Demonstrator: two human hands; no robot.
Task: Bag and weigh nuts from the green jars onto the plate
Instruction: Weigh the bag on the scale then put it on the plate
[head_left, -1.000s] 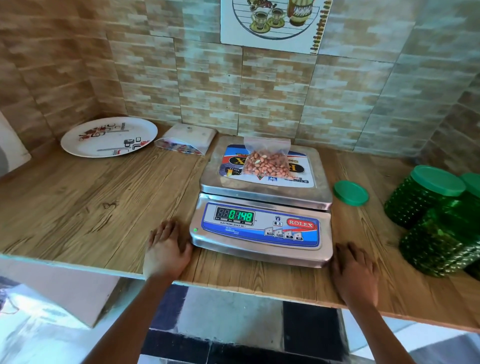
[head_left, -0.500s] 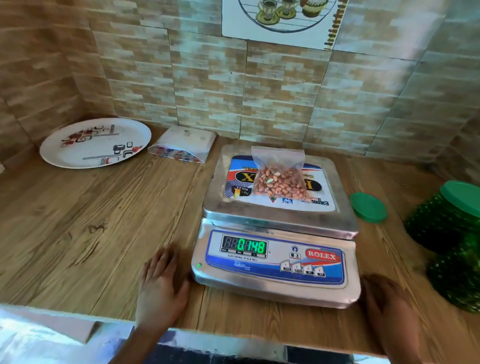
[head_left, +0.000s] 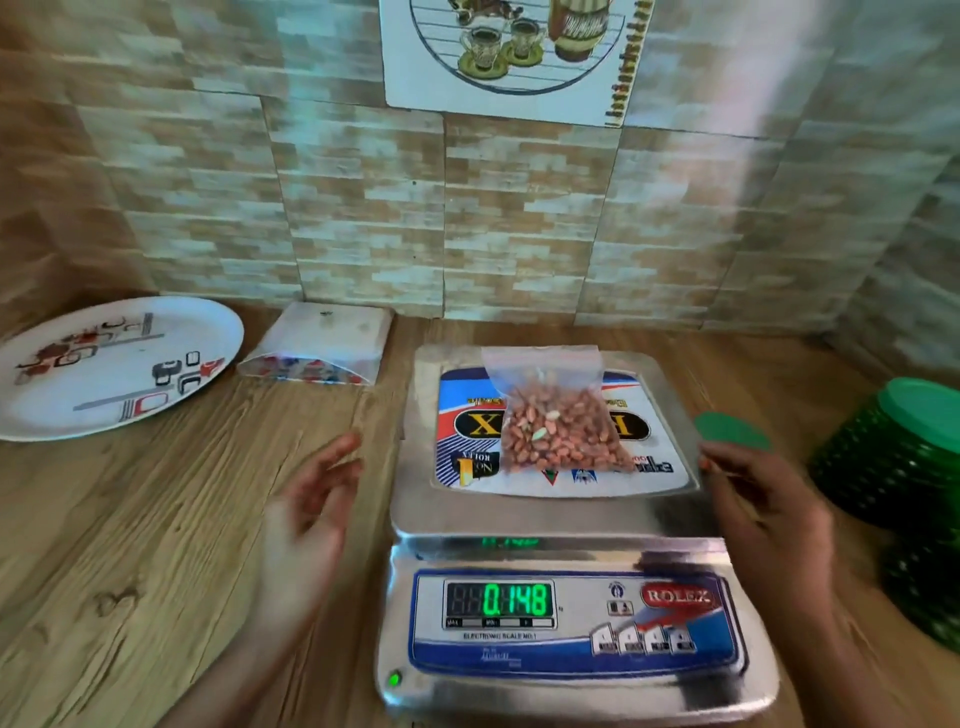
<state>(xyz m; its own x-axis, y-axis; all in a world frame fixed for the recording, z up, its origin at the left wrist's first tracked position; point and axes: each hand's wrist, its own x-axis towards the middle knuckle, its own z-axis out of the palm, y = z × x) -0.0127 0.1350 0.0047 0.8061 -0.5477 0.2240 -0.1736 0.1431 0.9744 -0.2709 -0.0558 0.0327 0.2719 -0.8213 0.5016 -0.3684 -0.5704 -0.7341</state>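
A clear bag of peanuts (head_left: 558, 426) lies on the steel pan of the digital scale (head_left: 670, 514), whose display reads 0.148. My left hand (head_left: 306, 514) hovers open just left of the scale, palm turned inward. My right hand (head_left: 769, 514) is raised at the scale's right edge, fingers relaxed and holding nothing. The white patterned plate (head_left: 111, 366) sits at the far left with nothing on it. Green jars (head_left: 904, 467) stand at the right edge, partly cut off. A loose green lid (head_left: 732, 428) lies behind my right hand.
A white packet of bags (head_left: 317, 340) lies between the plate and the scale near the tiled wall (head_left: 363, 208). The wooden counter (head_left: 130, 519) stretches left of the scale.
Both hands have lifted off the counter's front edge and moved forward to either side of the scale pan. The camera has moved closer. The bag and reading are unchanged.
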